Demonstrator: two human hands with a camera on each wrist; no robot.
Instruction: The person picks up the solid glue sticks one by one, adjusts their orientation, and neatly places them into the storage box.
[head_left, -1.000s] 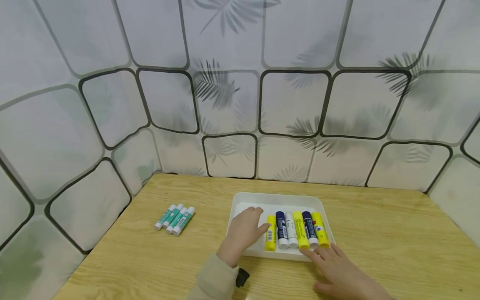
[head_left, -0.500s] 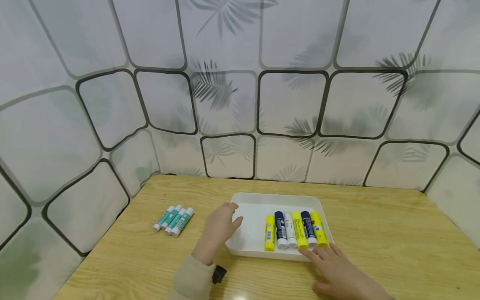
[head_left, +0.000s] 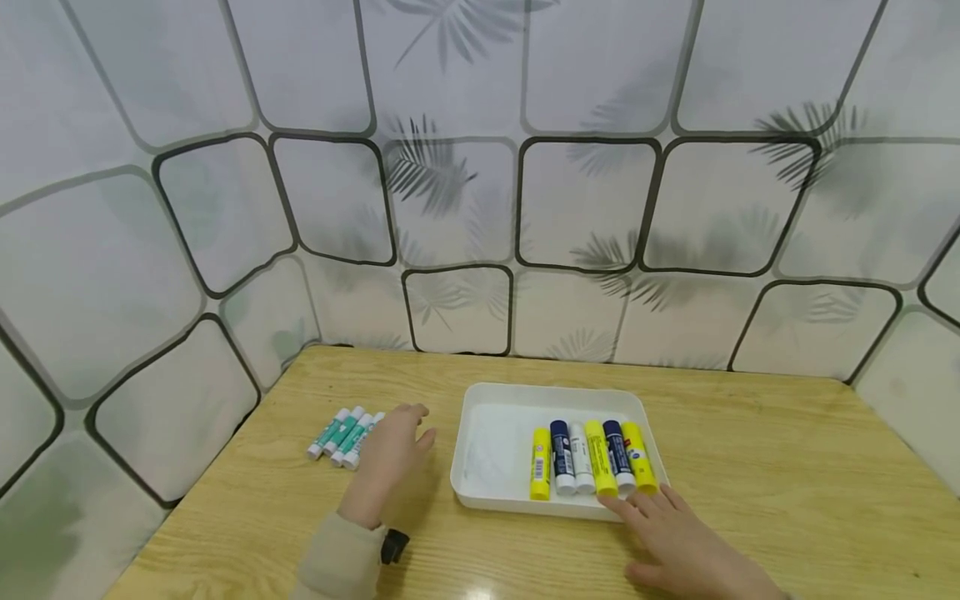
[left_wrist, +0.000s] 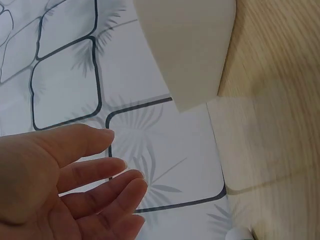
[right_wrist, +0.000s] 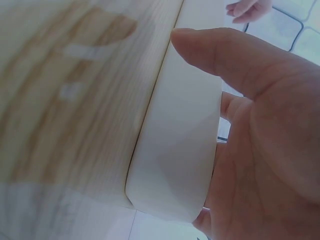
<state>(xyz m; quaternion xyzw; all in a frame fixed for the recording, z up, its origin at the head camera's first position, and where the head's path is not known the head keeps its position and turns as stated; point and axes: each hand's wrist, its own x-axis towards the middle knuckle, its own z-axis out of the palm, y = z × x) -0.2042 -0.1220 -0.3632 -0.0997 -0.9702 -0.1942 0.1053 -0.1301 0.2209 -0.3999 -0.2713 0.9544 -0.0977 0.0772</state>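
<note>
My left hand (head_left: 388, 454) hovers over the table just right of several green-and-white glue sticks (head_left: 341, 435), partly covering the nearest one. Its fingers are loosely bent with nothing between them, as the left wrist view confirms. A white tray (head_left: 487, 454) stands to the right. Inside its right half lies a row of glue sticks: yellow (head_left: 540, 465), dark blue (head_left: 562, 457), white (head_left: 581, 458) and others. My right hand (head_left: 682, 542) rests its extended fingers on the tray's front right rim. Its thumb lies outside, in front of the tray wall (right_wrist: 170, 125).
The wooden table (head_left: 787, 475) reaches back to a patterned curtain (head_left: 577, 208) that also closes in the left side. A small black object (head_left: 394, 546) sits at my left wrist by the sleeve (head_left: 341, 554).
My left hand has moved left, out from over the tray to beside the green glue sticks. My right hand and the tray have stayed put.
</note>
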